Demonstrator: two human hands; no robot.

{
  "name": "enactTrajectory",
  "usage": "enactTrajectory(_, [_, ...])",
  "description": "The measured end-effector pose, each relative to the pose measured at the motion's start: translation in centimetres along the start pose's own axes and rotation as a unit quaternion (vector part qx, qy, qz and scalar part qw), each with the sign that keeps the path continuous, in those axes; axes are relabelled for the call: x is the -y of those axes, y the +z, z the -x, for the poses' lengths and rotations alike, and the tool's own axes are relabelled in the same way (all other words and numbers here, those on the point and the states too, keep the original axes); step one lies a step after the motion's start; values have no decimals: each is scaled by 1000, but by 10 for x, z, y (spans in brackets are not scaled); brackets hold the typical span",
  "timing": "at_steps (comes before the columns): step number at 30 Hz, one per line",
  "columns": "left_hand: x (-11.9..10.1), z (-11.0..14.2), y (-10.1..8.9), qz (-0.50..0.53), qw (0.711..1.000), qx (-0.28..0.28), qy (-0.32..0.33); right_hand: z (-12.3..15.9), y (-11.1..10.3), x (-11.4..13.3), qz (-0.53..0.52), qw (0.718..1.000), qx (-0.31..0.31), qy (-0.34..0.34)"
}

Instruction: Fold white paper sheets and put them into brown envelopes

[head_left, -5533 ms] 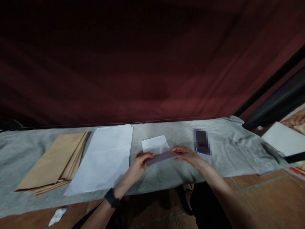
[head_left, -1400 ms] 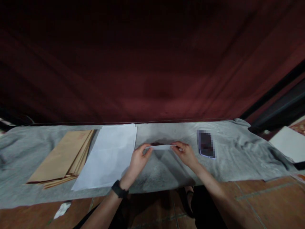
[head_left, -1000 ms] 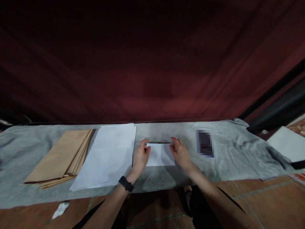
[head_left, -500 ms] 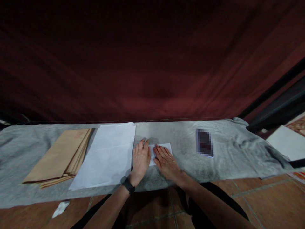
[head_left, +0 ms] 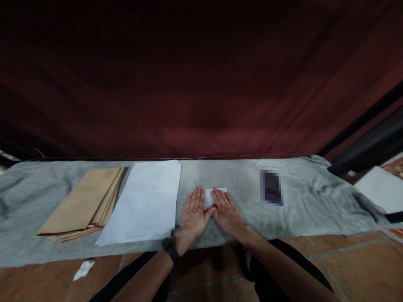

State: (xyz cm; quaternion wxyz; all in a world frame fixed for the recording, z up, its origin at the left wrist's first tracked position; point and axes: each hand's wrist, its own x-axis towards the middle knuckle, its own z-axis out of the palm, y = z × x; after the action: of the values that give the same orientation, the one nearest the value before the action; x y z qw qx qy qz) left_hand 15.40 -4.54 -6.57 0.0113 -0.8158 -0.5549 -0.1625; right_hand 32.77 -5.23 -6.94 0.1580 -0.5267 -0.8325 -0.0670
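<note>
A small folded white paper lies on the grey cloth, mostly covered by both hands. My left hand rests flat over its left part, fingers stretched out and pointing away from me. Across its right part lies my right hand, also flat with fingers extended. The two thumbs meet near the paper's lower middle. Just left of my left hand is a stack of large white sheets.
Brown paper envelopes lie in a pile at the left of the grey cloth. To the right is a blurred-out dark rectangular item. A dark red curtain hangs behind. A crumpled white scrap lies on the tiled floor.
My left hand has turned from a curled pose beside the paper to lying flat on its left part. My right hand stays flat on the paper, and the thumbs have come together.
</note>
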Motion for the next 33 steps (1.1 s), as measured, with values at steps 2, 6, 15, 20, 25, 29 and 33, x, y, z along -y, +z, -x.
enactTrajectory(2, [2,1,-1,-8,1000,5,-15,3,-2,-6,-4,1000,-3,16])
enactTrajectory(6, [3,3,-5,-16,999,25,-38,9,-9,-17,-17,999,19,40])
enactTrajectory(15, [3,7,-9,-25,995,37,-85,20,-12,-29,-28,989,64,129])
enactTrajectory(20, [1,8,-12,-33,994,19,-98,17,-18,-20,-31,985,52,164])
enactTrajectory(25, [-5,10,-16,-30,995,0,-95,2,-25,22,-103,986,40,122])
enactTrajectory(29, [-12,20,-12,11,999,12,-29,-2,-21,54,-145,985,50,82])
enactTrajectory(33, [-13,31,-6,0,1000,20,5,7,-14,58,-121,991,31,49])
